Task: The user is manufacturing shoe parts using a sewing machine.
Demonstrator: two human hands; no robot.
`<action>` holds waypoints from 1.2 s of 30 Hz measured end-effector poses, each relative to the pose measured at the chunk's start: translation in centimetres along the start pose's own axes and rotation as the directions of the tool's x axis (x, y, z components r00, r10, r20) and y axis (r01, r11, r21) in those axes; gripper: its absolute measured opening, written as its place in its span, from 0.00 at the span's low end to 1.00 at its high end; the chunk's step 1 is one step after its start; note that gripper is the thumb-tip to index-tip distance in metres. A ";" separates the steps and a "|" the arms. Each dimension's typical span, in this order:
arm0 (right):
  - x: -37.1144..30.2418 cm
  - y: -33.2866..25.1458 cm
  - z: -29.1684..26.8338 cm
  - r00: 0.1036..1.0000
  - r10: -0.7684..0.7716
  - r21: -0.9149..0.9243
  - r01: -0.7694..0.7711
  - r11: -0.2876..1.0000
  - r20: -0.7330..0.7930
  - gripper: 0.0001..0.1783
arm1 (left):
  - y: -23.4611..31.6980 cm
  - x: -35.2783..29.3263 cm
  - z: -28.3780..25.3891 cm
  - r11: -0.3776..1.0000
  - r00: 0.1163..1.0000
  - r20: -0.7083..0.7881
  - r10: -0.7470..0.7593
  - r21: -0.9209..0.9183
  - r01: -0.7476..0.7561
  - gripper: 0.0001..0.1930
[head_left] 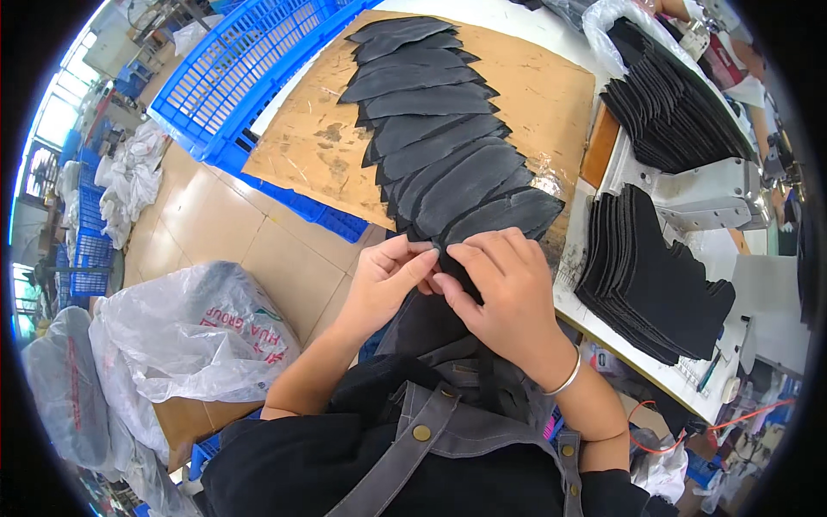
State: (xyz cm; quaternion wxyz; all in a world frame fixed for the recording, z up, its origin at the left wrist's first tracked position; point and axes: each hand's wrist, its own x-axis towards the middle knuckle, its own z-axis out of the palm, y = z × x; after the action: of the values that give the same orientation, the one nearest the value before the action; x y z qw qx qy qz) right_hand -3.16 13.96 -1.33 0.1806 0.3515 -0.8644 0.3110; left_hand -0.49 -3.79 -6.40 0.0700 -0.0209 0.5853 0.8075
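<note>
My left hand (385, 280) and my right hand (504, 289) meet at the near end of a long overlapping row of dark grey fabric pieces (439, 129). Both pinch the edge of the nearest dark piece (508, 215), thumbs and fingertips touching it. The row lies on a brown cardboard sheet (319, 146) that rests over a blue plastic crate (245, 65). A silver bangle sits on my right wrist.
Two stacks of black cut pieces (646, 276) (672, 112) lie on the white sewing table (680, 379) at right, beside a white sewing machine (715, 194). Clear plastic bags (185, 332) stand on the tiled floor at left. More blue crates (90, 241) sit far left.
</note>
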 end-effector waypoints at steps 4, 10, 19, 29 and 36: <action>0.5 0.7 -0.2 0.999 -0.011 -0.033 0.010 0.999 -0.045 0.08 | 0.2 0.4 0.8 0.999 0.999 0.025 0.045 -0.017 -0.045 0.08; 2.8 1.3 -3.3 0.821 0.512 0.194 -0.476 0.858 -0.251 0.01 | 0.0 -0.1 0.2 0.996 0.999 -0.042 0.009 0.088 -0.005 0.09; 2.1 5.0 -9.7 0.525 0.504 0.263 -0.466 0.844 -0.686 0.06 | 0.9 0.0 0.8 0.973 0.994 -0.067 -0.088 0.210 0.100 0.07; 0.4 1.7 -3.7 0.896 0.356 0.293 -0.277 0.915 -0.264 0.07 | 0.5 -0.4 1.0 0.404 0.539 -0.046 0.841 0.714 -0.571 0.07; -0.2 1.8 -2.7 0.854 0.505 0.473 -0.396 0.788 -0.127 0.08 | 3.5 1.4 6.4 -0.051 0.528 0.548 0.649 0.724 -0.688 0.22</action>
State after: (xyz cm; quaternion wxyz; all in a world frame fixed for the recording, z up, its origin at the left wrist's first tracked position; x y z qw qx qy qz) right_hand -4.09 16.86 -0.22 0.1246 0.1229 -0.8035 0.5689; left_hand -2.08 1.30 -1.27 -0.3219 0.3220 0.8466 0.2754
